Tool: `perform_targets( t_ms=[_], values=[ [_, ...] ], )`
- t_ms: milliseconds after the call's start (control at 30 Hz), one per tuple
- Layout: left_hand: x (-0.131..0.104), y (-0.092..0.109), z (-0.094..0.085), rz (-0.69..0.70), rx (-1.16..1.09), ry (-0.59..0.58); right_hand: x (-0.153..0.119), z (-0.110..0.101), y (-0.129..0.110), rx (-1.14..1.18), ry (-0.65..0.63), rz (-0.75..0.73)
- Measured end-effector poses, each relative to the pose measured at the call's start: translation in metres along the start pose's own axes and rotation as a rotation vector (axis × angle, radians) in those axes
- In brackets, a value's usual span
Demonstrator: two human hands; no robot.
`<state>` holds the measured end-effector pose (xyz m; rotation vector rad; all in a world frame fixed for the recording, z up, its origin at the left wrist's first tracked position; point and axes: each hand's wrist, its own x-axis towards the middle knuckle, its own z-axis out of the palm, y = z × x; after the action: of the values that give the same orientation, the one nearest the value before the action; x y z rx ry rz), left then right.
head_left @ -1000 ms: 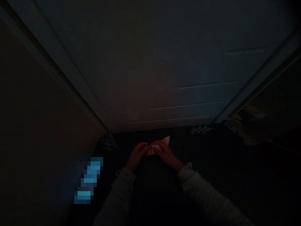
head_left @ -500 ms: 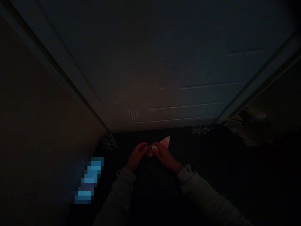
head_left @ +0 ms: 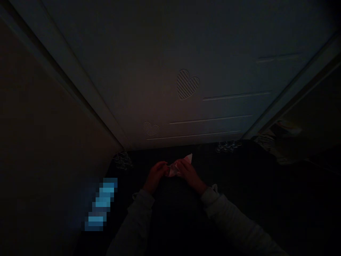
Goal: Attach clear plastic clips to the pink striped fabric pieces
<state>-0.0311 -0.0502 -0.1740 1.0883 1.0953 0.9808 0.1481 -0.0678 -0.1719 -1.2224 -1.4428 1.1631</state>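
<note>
A pale pinkish sheet [head_left: 174,170], crumpled and thin like tissue or paper, lies between my two hands low over the dark ridged table. My left hand [head_left: 157,174] has its fingers curled at the sheet's left end, gripping there. Across the right part of the sheet lies my right hand [head_left: 188,174], fingers bent around it, while a pointed corner sticks out beyond the knuckles. Dim light hides whether anything small sits inside the folds.
Several small clear glass-like pieces [head_left: 122,160] stand clustered at the table's back left, others [head_left: 228,146] at the back right. A white panel with embossed hearts [head_left: 188,84] rises behind. A blurred glowing blue rectangle [head_left: 102,204] lies at left.
The right hand's fingers have shifted slightly right and closed over the sheet. More of the sheet shows between the hands, and its far corner looks more crumpled. The left hand has barely moved.
</note>
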Motion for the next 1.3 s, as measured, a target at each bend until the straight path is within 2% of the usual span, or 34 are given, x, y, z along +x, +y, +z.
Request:
perform_targets(
  t_ms=[233, 733, 1300],
  values=[
    [0.0, 0.005, 0.0, -0.025, -0.079, 0.053, 0.003, -0.007, 0.0, -0.006, -0.009, -0.05],
    [0.0, 0.008, -0.002, -0.048, -0.072, 0.009, 0.005, -0.014, 0.0, -0.124, -0.091, -0.084],
    [-0.001, 0.005, -0.002, -0.025, -0.074, -0.001, 0.004, -0.011, -0.004, -0.107, -0.118, -0.083]
  ],
)
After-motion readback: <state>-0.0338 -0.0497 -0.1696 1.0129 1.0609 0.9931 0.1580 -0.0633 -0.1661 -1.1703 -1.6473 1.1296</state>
